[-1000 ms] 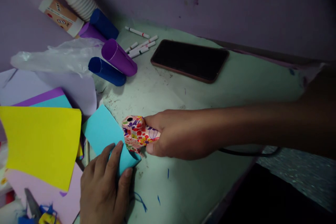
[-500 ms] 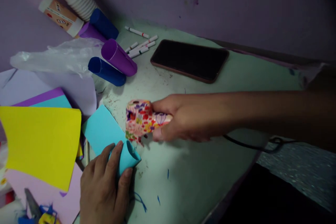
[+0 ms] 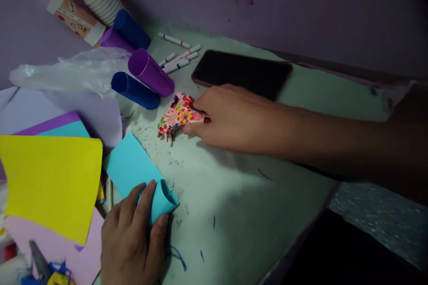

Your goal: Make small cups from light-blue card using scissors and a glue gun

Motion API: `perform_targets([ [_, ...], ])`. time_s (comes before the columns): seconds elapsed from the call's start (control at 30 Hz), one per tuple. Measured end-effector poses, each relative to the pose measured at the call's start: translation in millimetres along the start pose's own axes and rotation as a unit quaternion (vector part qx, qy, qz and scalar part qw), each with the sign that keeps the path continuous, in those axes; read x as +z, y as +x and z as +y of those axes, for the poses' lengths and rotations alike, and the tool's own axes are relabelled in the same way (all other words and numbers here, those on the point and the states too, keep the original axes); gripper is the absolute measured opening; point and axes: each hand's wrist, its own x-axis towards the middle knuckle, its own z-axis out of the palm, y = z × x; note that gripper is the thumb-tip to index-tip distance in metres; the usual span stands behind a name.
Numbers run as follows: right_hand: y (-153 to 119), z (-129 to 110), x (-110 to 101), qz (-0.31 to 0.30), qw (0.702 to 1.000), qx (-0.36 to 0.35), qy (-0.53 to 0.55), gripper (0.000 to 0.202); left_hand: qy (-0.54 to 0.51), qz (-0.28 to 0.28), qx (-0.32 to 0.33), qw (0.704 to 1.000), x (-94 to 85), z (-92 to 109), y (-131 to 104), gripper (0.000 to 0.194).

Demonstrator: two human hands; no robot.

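Observation:
Under my left hand [image 3: 130, 240] is a sheet of light blue paper [image 3: 130, 164]. Its near end is rolled into a tube [image 3: 164, 207], which my fingers and thumb hold against the table. Thin glue-like strands show at the tube's open end. A flower-patterned glue gun [image 3: 182, 116] is in my right hand [image 3: 234, 118], gripped at its handle. The glue gun is above and to the right of the light blue roll, apart from it. My right wrist covers the lower edge of the phone [image 3: 244, 71].
Purple [image 3: 152, 71] and dark blue [image 3: 135, 91] paper tubes stand near several markers [image 3: 179, 59]. At left lie yellow paper [image 3: 53, 182], a plastic bag [image 3: 73, 71] and scissors [image 3: 40, 260]. Stacked paper cups [image 3: 102, 2] are against the wall. Blue scraps [image 3: 179, 258] lie on the table [image 3: 240, 222].
My right hand has moved the glue gun up, away from the light blue roll and towards the phone, tilting it. My left hand stays in place on the roll.

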Motion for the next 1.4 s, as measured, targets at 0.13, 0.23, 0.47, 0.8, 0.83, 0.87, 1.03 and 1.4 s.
perform_targets([
  [0.13,-13,-7,17,0.104,0.960,-0.126,-0.229,0.017,-0.013,-0.005,-0.020,1.000,-0.2,3,1,0.051],
  [0.23,-11,1,48,0.039,0.957,-0.246,-0.150,0.019,-0.027,-0.006,-0.025,0.999,-0.1,4,1,0.049],
  [0.47,2,17,70,0.036,0.951,-0.291,-0.098,0.041,-0.052,0.008,-0.054,0.997,-0.3,6,-4,0.048],
  [0.8,37,-8,72,-0.064,0.937,-0.331,-0.091,0.056,-0.055,0.022,-0.050,0.997,1.0,4,-6,0.053],
  [0.83,40,-10,74,-0.063,0.935,-0.331,-0.106,0.054,-0.056,0.025,-0.045,0.997,1.1,4,-6,0.053],
  [0.87,41,-11,75,-0.060,0.934,-0.332,-0.120,0.052,-0.058,0.026,-0.042,0.997,1.2,4,-7,0.053],
  [1.03,42,-10,76,-0.049,0.928,-0.335,-0.155,0.047,-0.073,0.033,-0.041,0.996,0.2,4,-6,0.054],
  [1.4,40,-10,73,-0.066,0.931,-0.326,-0.152,0.035,-0.069,0.003,-0.042,0.997,-2.2,9,0,0.050],
])
